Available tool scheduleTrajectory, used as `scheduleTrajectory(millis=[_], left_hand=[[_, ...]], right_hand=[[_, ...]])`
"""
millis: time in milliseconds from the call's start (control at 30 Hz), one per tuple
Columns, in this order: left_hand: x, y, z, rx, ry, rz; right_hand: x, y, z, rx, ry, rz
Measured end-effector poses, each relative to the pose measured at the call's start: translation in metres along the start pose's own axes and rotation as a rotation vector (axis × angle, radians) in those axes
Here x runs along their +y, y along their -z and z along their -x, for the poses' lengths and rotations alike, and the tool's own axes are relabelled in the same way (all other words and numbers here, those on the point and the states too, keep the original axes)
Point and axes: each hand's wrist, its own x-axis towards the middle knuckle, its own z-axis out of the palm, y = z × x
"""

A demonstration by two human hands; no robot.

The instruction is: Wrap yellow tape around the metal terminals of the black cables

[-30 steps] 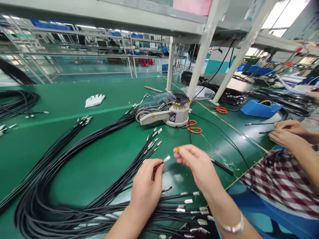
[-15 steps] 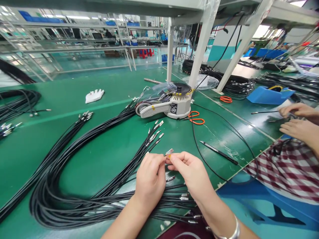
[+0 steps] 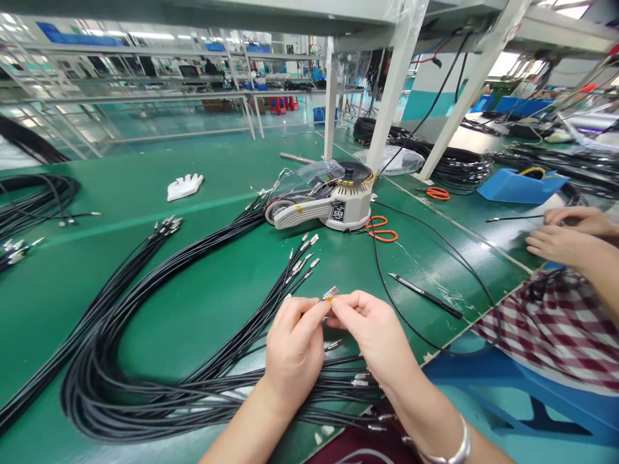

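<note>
– Your right hand (image 3: pixel 380 332) has come across to meet your left hand (image 3: pixel 294 351); a second ago it stood apart, holding the amber tape (image 3: pixel 330 299).
– So tape and metal connector (image 3: pixel 332 292) are now together?
– Yes, at the connector's base, just above the table (image 3: pixel 232 270). Whether the tape is stuck down, you can't tell.
– And your fingers?
– Pinched on both sides: your left fingers (image 3: pixel 313 317) on the cable end behind the connector, mostly hidden, your right fingers (image 3: pixel 342 307) on the tape.
– What surrounds them?
– Black cables (image 3: pixel 91 367) curve across the green surface to your left. Ahead stands a carousel tape dispenser (image 3: pixel 345 216), orange-handled scissors (image 3: pixel 382 231) just beside it; a utility knife (image 3: pixel 425 296) lies to your right, a white glove (image 3: pixel 185 187) far left.
– Beyond that?
– On your right, a co-worker's hands (image 3: pixel 561 243) near a blue tape dispenser (image 3: pixel 517 188); behind, racks (image 3: pixel 169 98) and red stools (image 3: pixel 278 106).
</note>
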Motion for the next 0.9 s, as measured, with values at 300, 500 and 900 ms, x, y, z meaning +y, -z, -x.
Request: scheduleTrajectory(millis=[300,500,900], left_hand=[[0.0024,0.0001,-0.0001,0.017,0.022,0.023],[0.0035,0.001,-0.0018,0.019,0.018,0.033],[0.005,0.0015,-0.0008,0.009,0.055,0.015]], right_hand=[[0.0002,0.0021,0.0002,-0.021,0.008,-0.002],[0.0006,0.0018,-0.0002,-0.034,0.021,-0.013],[-0.0055,0.0009,0.0017,-0.028,0.004,-0.006]])
